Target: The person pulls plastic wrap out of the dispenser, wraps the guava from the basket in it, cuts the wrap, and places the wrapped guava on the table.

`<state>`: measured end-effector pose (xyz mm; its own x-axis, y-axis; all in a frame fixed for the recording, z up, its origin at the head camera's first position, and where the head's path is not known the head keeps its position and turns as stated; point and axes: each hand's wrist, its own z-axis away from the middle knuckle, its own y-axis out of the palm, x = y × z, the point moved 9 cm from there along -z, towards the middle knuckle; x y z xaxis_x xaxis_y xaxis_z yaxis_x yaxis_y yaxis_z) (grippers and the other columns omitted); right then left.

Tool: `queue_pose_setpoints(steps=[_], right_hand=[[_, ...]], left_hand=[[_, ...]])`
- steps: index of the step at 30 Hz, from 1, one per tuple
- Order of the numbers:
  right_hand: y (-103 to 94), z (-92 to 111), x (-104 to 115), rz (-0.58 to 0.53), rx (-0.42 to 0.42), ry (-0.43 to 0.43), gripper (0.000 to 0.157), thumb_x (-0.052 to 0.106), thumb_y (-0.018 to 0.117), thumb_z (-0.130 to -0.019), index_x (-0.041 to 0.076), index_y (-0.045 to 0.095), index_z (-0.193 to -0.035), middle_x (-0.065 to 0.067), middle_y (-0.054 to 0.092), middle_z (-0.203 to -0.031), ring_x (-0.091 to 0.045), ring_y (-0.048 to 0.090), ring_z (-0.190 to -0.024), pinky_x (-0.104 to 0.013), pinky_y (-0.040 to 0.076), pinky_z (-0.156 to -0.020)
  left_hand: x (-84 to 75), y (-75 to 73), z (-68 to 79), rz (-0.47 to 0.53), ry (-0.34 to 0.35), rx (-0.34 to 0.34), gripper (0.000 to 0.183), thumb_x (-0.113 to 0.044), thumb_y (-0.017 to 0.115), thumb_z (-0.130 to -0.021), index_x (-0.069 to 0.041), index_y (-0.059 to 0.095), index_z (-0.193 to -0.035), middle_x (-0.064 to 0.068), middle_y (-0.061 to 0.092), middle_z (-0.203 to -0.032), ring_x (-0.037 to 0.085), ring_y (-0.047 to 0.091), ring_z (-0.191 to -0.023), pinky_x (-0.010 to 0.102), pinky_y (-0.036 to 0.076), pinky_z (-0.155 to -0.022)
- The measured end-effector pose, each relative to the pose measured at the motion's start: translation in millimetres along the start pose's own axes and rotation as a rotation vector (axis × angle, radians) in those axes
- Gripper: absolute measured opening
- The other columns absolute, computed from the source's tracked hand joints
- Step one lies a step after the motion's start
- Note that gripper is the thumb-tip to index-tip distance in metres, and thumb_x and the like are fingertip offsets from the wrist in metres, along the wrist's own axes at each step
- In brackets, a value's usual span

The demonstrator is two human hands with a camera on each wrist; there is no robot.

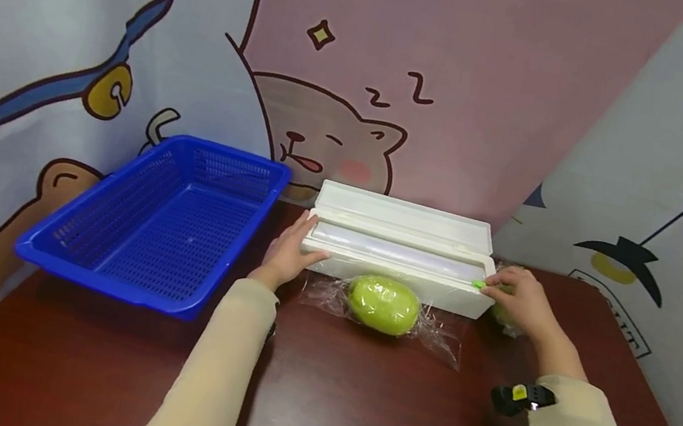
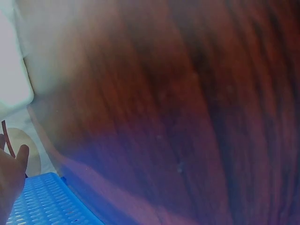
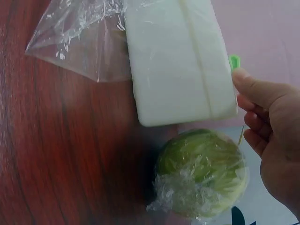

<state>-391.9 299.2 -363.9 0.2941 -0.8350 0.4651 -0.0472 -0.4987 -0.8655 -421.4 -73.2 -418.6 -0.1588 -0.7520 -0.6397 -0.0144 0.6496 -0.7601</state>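
A long white cling film box stands on the table with its lid raised, a pale film roll inside. My left hand rests at the box's left end, fingers extended and thumb toward the front wall. At the right end, my right hand pinches a small green slider tab between thumb and finger. Directly before the box lies a smooth yellow-green fruit on clear film. Below the right hand sits a film-wrapped round green vegetable, mostly hidden in the head view.
A blue plastic basket with perforated walls stands to the left of the box. The brown table meets a cartoon-printed cloth behind the box and at both sides.
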Motion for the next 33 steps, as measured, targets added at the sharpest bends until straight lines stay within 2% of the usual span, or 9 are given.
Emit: queue_pose_setpoints(steps=[9, 14, 23, 27, 31, 33], right_hand=[[-5.7, 8, -12, 0.013, 0.002, 0.043, 0.023, 0.015, 0.065, -0.087, -0.005, 0.067, -0.098, -0.026, 0.056, -0.108, -0.041, 0.045, -0.107, -0.058, 0.038, -0.089], [-10.6, 14, -22, 0.021, 0.028, 0.099, 0.026, 0.017, 0.063, -0.089, -0.005, 0.065, -0.103, -0.030, 0.052, -0.118, -0.044, 0.042, -0.112, -0.062, 0.036, -0.092], [-10.5, 10, -18, 0.014, 0.055, 0.113, 0.026, 0.016, 0.063, -0.089, -0.005, 0.066, -0.105, -0.027, 0.057, -0.113, -0.041, 0.045, -0.107, -0.059, 0.039, -0.090], [-12.5, 11, -15, 0.013, 0.023, 0.108, 0.028, 0.015, 0.063, -0.089, -0.006, 0.065, -0.106, -0.028, 0.059, -0.112, -0.042, 0.049, -0.105, -0.057, 0.041, -0.087], [-16.4, 15, -8, 0.004, -0.070, 0.074, 0.027, 0.011, 0.062, -0.088, -0.007, 0.063, -0.109, -0.028, 0.059, -0.108, -0.041, 0.049, -0.101, -0.056, 0.042, -0.083], [-14.6, 17, -3, 0.002, -0.118, 0.045, 0.029, 0.012, 0.064, -0.087, -0.006, 0.063, -0.109, -0.028, 0.059, -0.108, -0.040, 0.047, -0.103, -0.057, 0.040, -0.085]], left_hand=[[-2.5, 6.8, 1.5, 0.017, 0.012, 0.019, 0.080, -0.047, 0.063, -0.085, -0.022, 0.024, -0.149, 0.002, 0.012, -0.158, 0.028, 0.020, -0.143, 0.058, 0.020, -0.111], [-4.2, 5.8, 2.3, 0.013, 0.013, 0.013, 0.080, -0.047, 0.063, -0.084, -0.022, 0.024, -0.149, 0.001, 0.011, -0.159, 0.028, 0.020, -0.143, 0.059, 0.020, -0.110], [-4.4, 0.6, 3.1, 0.029, 0.013, 0.013, 0.081, -0.045, 0.064, -0.085, -0.021, 0.022, -0.150, 0.005, 0.010, -0.159, 0.031, 0.019, -0.143, 0.060, 0.023, -0.109], [-4.2, 0.0, 2.1, 0.018, 0.019, 0.014, 0.082, -0.045, 0.064, -0.085, -0.020, 0.021, -0.150, 0.006, 0.010, -0.159, 0.032, 0.019, -0.143, 0.057, 0.025, -0.109], [-4.3, -0.6, 1.4, 0.008, 0.026, 0.009, 0.084, -0.046, 0.064, -0.084, -0.018, 0.021, -0.150, 0.009, 0.012, -0.158, 0.033, 0.020, -0.142, 0.054, 0.025, -0.111], [-4.5, -0.9, 2.0, 0.006, 0.028, 0.008, 0.084, -0.047, 0.064, -0.084, -0.018, 0.020, -0.150, 0.010, 0.014, -0.157, 0.033, 0.020, -0.142, 0.052, 0.025, -0.112]])
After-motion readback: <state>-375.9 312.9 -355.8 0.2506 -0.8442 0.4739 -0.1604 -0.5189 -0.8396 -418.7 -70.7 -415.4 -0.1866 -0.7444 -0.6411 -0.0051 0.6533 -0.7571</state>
